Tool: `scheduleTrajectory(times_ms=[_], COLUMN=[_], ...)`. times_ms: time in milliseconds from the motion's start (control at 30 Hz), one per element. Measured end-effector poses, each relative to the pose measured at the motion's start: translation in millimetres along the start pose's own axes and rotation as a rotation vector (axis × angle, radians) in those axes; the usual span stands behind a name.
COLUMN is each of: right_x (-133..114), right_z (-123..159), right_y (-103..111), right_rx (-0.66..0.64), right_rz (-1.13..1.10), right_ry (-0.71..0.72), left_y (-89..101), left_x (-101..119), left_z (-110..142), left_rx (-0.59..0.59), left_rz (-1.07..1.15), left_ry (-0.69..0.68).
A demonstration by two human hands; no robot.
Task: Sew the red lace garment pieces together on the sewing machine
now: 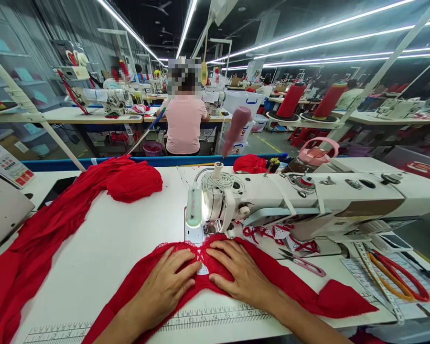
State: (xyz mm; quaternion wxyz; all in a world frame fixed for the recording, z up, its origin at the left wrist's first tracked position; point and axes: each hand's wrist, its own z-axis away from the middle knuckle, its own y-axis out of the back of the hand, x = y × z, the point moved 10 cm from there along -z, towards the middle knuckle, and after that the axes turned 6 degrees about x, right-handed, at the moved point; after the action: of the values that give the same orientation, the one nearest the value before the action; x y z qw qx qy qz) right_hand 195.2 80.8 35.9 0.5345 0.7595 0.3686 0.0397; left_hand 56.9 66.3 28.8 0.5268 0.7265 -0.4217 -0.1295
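A red lace-edged garment (pixel 143 267) lies spread across the white sewing table, with crossed red straps over a small white piece (pixel 202 267) at its middle. My left hand (pixel 168 279) rests on its left half, fingers stretched and slightly spread. On the right half, my right hand (pixel 238 272) lies flat with its fingers apart. Just beyond my fingertips is the presser foot (pixel 211 228) of the white sewing machine (pixel 329 191), lit by a small lamp (pixel 194 205). The garment's top edge reaches close to the foot; whether it is under it I cannot tell.
Long red fabric (pixel 57 215) is heaped at left. Thread snips (pixel 304 263), red-handled scissors (pixel 404 274) and a tape measure (pixel 378 282) lie right. A printed ruler (pixel 215 316) runs along the front edge. A person in pink (pixel 184 124) sits ahead, back turned.
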Motion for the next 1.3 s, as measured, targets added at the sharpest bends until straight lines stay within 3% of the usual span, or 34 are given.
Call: scheduleTrajectory(times_ms=[300, 467, 600, 767, 900, 1300], right_x=[-4.0, -13.8, -24.3, -7.4, 7.8, 10.6], right_z=[5.9, -0.7, -9.2, -2.8, 7.6, 14.6], right_y=[2.0, 14.6, 18.6, -12.1, -25.2, -34.7], right_rx=[-0.088, -0.003, 0.062, -0.151, -0.279, -0.400], right_rz=[-0.002, -0.108, -0.216, -0.143, -0.094, -0.072], right_ry=[0.024, 0.083, 0.187, 0.121, 0.027, -0.043], left_y=[2.6, 17.1, 10.6, -13.0, -18.5, -11.6], left_x=[-1.6, 6.7, 5.1, -9.4, -22.7, -20.9], left_z=[3.5, -3.1, -2.5, 12.4, 19.4, 12.3], left_rx=[0.006, 0.107, 0.173, 0.043, -0.081, -0.092], left_rz=[0.026, 0.141, 0.171, -0.109, -0.165, -0.208], left_ry=[-0.016, 0.035, 0.144, 0.154, 0.163, 0.105])
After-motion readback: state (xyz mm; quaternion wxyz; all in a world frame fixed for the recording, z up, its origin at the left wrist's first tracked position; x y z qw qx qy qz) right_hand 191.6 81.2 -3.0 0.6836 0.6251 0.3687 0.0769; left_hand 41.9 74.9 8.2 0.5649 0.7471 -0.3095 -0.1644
